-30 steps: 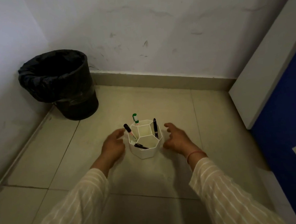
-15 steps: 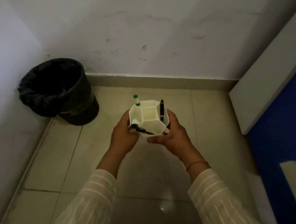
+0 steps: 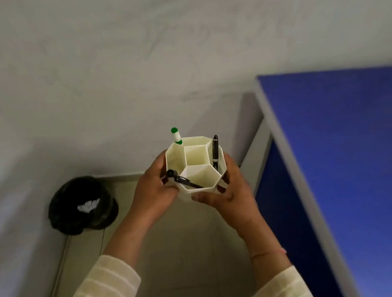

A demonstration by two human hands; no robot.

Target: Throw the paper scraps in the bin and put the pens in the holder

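Holder (image 3: 195,165) lifted clear of the floor (image 3: 186,253), clamped between both hands, task looking all but finished.

Left hand (image 3: 153,189) wrapped on the holder's left wall, right hand (image 3: 230,192) cupped round its right side and underside, fingers closed on it from both flanks. Three pens already inside: green-capped marker (image 3: 176,136) upright at the far left, black pen (image 3: 215,152) upright at the right, another dark pen (image 3: 183,180) slanted across the near left rim. Crumpled white paper (image 3: 88,205) down in the black-lined bin (image 3: 80,205), well apart at lower left by the wall (image 3: 115,72). No loose scraps or pens visible on the tiles in view. Probably left: setting the holder down somewhere, perhaps toward the blue surface (image 3: 341,149) at right.
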